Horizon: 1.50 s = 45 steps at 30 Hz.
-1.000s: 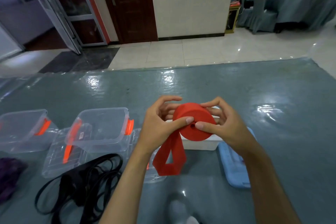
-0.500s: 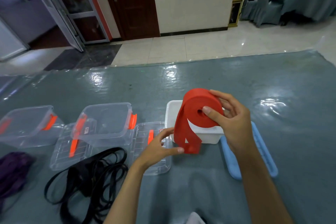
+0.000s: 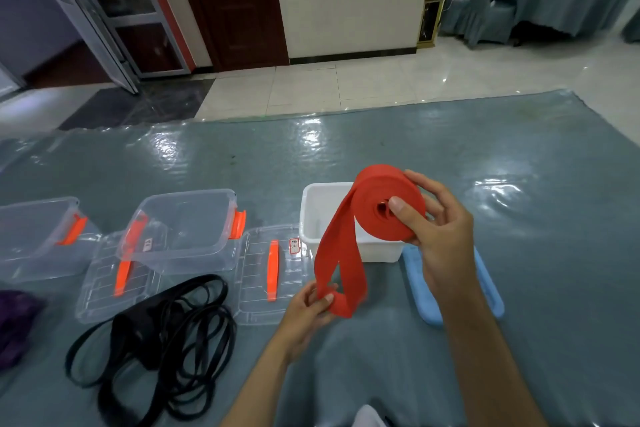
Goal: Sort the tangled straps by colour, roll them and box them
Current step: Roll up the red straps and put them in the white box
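Tiled floor, dark door and draped chairs behind; glossy grey-blue mat (image 3: 519,166) below, likely slick. Red strap (image 3: 384,208) held over white box (image 3: 311,204), mostly wound into a coil. Right hand (image 3: 436,232) clasping that coil, thumb on its core. Left hand (image 3: 311,305) pinching the hanging loop's bottom fold. Looks light, soft and springy; likely to unwind unless gripped across the flat faces. Black straps (image 3: 166,333) tangled nearby, beside clear boxes (image 3: 194,218).
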Available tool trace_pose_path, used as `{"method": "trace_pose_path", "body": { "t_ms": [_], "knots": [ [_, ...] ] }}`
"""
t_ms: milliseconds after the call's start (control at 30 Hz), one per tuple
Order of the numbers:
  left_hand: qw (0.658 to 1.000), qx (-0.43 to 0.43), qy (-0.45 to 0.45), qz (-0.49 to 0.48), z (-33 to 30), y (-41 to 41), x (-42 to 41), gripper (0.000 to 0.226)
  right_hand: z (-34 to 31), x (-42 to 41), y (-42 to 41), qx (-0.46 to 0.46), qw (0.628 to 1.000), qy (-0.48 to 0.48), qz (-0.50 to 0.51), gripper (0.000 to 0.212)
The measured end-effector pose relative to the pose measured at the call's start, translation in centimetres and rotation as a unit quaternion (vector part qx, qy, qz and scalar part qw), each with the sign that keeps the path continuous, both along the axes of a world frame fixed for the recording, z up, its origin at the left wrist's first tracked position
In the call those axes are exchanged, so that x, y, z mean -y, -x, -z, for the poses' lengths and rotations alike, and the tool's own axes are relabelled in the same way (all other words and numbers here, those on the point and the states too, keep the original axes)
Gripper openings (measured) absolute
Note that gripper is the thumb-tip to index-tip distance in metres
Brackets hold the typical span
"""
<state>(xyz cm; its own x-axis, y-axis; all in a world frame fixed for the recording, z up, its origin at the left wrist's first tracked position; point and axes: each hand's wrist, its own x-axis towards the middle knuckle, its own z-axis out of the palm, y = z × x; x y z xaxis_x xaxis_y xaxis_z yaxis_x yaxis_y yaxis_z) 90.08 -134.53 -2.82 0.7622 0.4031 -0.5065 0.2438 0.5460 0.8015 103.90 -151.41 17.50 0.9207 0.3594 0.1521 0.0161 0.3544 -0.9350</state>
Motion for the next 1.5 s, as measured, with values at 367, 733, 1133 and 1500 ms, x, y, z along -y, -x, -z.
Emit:
{"method": "trace_pose_path", "body": {
  "t_ms": [367,733,1133,1500],
  "knots": [
    [0.971,0.107,0.211,0.036,0.3,4.8,-2.2,0.059,1.6,2.5,-2.1,-0.060,0.990,0.006,0.131,0.037],
    [0.997,0.034,0.059,-0.019,0.1,3.4,-2.6,0.047,2.5,1.8,-2.4,-0.022,0.994,0.031,0.105,0.041],
    [0.960,-0.164,-0.175,-0.145,0.1,2.4,-4.4,0.023,1.5,0.8,-1.6,0.102,0.994,0.041,0.019,0.052],
    [0.931,-0.042,-0.361,0.024,-9.6,-0.3,-5.3,0.052,0.9,0.5,-0.7,0.157,0.983,0.075,-0.056,0.056]
  ]
}}
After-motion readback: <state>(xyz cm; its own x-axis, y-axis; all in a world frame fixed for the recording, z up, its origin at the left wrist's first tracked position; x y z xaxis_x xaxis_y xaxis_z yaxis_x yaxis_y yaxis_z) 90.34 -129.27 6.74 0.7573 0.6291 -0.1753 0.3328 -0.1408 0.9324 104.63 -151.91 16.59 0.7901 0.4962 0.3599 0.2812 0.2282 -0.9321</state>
